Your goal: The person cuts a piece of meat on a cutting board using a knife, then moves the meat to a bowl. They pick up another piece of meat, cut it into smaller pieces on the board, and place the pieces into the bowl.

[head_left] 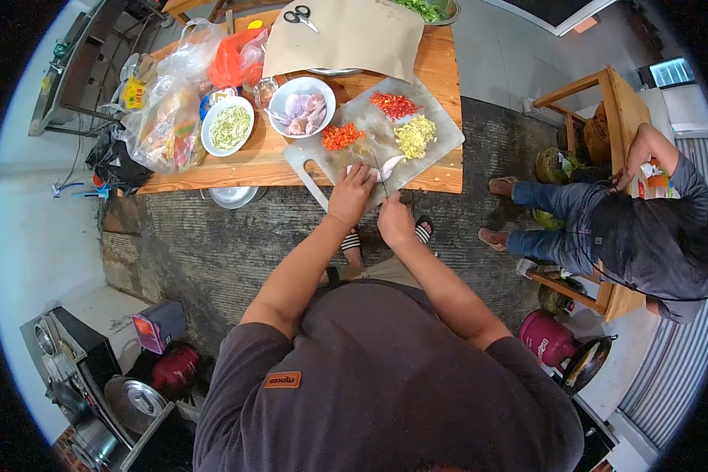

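My left hand [354, 194] presses, fingers together, on a pale pinkish-white piece of meat [391, 166] at the near edge of the white cutting board [448, 126]. Closed around a handle, my right hand [396, 219] holds a knife [382, 178] with its blade against the piece, close to my left fingertips. Three chopped heaps lie farther up the board: orange-red bits [343, 137], red slices [394, 105] and pale yellow pieces [415, 137]. Similar pale pieces [300, 112] fill a white bowl [276, 98] left of the board.
Beside that bowl is a bowl of pale green shreds [230, 128]. Plastic bags [169, 126] crowd the table's left side. Scissors [301, 17] lie on brown paper [346, 39] at the back. Another person [637, 228] stands at a wooden table on the right.
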{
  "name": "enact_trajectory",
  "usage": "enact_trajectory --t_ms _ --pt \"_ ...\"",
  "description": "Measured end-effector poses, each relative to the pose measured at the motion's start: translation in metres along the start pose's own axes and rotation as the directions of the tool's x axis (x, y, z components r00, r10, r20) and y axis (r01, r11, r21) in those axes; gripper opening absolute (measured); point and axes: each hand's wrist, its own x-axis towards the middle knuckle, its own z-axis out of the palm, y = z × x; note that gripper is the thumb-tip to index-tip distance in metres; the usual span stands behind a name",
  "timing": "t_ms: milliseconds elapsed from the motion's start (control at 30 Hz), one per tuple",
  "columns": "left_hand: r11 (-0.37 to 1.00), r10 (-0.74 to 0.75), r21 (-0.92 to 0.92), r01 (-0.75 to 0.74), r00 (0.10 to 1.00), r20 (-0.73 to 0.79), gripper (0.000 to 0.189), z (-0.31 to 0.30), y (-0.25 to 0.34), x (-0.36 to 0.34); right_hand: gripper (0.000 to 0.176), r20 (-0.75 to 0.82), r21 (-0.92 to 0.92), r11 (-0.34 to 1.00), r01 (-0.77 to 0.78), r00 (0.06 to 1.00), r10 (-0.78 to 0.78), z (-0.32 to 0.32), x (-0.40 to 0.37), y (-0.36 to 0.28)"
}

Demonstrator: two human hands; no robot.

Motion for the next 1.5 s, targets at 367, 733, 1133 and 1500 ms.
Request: enact_trajectory --t_ms 367,733,1133,1500 --pt "0.999 -0.027 -0.027 0.028 0.999 0.021 0.037 0.003 -0.002 -0.002 0.030 0.048 -0.033 0.997 -0.068 0.996 0.069 0.005 0.004 -0.003" --pt "0.998 -0.055 -0.033 0.056 0.998 0.026 0.036 -0.007 0.002 0.003 0.033 0.036 -0.034 0.998 -0.053 0.998 0.054 0.001 0.000 -0.008" --pt "0.996 -0.070 -0.056 0.070 0.998 0.000 0.034 -0.007 0.000 0.003 0.031 0.008 -0.042 0.999 -0.017 1.000 0.018 -0.001 -0.019 0.011" --pt "0.991 -0.121 -0.039 0.127 0.985 0.125 0.034 -0.023 0.006 0.015 0.030 0.015 -0.061 0.998 -0.011 1.000 0.012 0.001 -0.010 0.010"
